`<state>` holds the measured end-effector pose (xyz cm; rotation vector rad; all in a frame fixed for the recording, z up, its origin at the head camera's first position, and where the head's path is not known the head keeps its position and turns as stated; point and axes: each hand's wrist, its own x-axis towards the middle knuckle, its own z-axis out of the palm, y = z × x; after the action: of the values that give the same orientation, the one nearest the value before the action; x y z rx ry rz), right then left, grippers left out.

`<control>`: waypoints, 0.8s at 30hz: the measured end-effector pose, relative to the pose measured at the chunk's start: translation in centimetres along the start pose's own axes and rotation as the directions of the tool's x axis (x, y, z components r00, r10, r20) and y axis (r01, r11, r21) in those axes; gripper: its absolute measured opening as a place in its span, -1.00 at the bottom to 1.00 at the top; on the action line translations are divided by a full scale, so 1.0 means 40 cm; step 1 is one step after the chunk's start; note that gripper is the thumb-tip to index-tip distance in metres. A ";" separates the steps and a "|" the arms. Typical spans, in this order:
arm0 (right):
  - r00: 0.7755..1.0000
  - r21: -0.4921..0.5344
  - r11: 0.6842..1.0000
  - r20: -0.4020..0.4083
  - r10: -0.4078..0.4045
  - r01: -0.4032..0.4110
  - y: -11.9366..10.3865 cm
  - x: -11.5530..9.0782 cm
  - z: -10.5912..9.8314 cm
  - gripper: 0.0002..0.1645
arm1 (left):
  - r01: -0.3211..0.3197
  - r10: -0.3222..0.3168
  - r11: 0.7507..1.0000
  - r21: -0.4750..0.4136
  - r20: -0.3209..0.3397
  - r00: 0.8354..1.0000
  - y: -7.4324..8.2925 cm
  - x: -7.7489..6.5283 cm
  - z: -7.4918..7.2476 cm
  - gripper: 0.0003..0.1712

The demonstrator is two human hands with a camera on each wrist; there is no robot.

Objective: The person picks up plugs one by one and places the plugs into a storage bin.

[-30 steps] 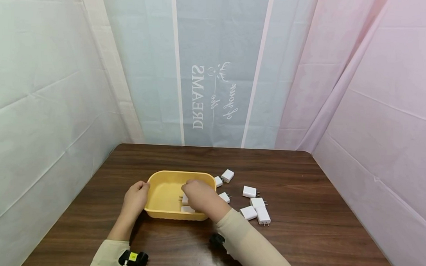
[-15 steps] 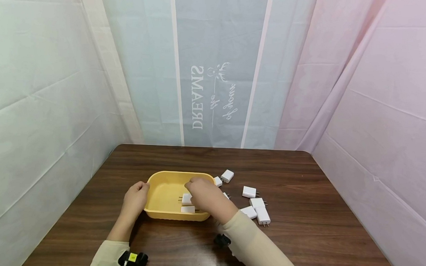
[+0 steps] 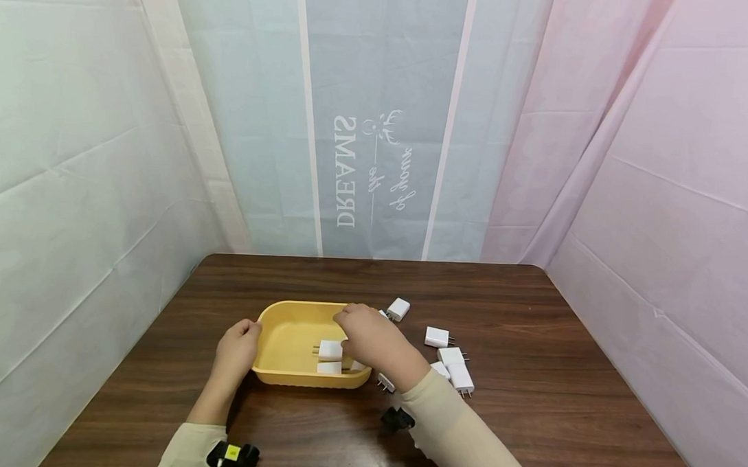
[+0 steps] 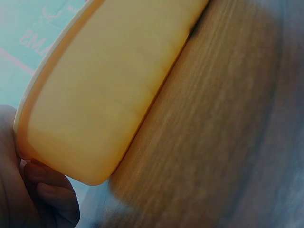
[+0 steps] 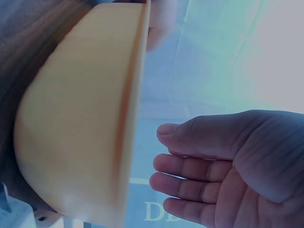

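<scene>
My left hand (image 3: 236,349) grips the left rim of a yellow plastic basin (image 3: 284,337); in the left wrist view its curled fingers (image 4: 59,197) lie against the outside of the basin (image 4: 104,85). Two white plug-in chargers (image 3: 330,350) lie inside near the front wall, prongs pointing in opposite directions, and a third is partly hidden by my right hand (image 3: 373,336). That hand is over the basin's right rim. In the right wrist view its fingers (image 5: 190,187) are loosely bent, with nothing seen between them and the thumb.
More chargers lie on the brown wooden table (image 3: 547,404), right of the basin: one at the back (image 3: 399,308), another (image 3: 437,337) farther right, a touching cluster (image 3: 462,378), and one (image 3: 386,383) beside the right forearm. Cloth curtains (image 3: 378,124) surround the table.
My right hand has moved right, from inside the basin to above its right rim, uncovering the chargers in the basin. The left hand stays on the rim.
</scene>
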<state>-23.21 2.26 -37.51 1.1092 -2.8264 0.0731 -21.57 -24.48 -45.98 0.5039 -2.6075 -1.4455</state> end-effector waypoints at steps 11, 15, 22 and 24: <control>0.998 0.084 0.995 0.002 0.060 -0.060 0.037 -0.024 -0.046 -0.47 | -0.002 0.002 1.000 0.005 0.007 1.000 -0.004 0.001 0.002 -0.49; 0.994 0.115 0.987 0.018 0.108 -0.109 0.057 -0.031 -0.057 -0.47 | -0.004 0.004 1.000 0.001 0.004 1.000 -0.004 0.000 0.002 -0.47; 0.984 0.148 0.973 0.040 0.173 -0.177 0.092 -0.036 -0.056 -0.61 | 0.001 -0.001 1.000 -0.003 0.012 1.000 -0.003 0.000 0.001 -0.47; 0.982 0.152 0.970 0.044 0.186 -0.190 0.096 -0.038 -0.058 -0.67 | 0.000 0.000 1.000 -0.003 0.011 1.000 -0.003 0.001 0.001 -0.48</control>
<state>-24.55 6.30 -35.43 0.8702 -2.9888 0.3005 -21.62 -24.50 -46.10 0.4970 -2.6130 -1.4567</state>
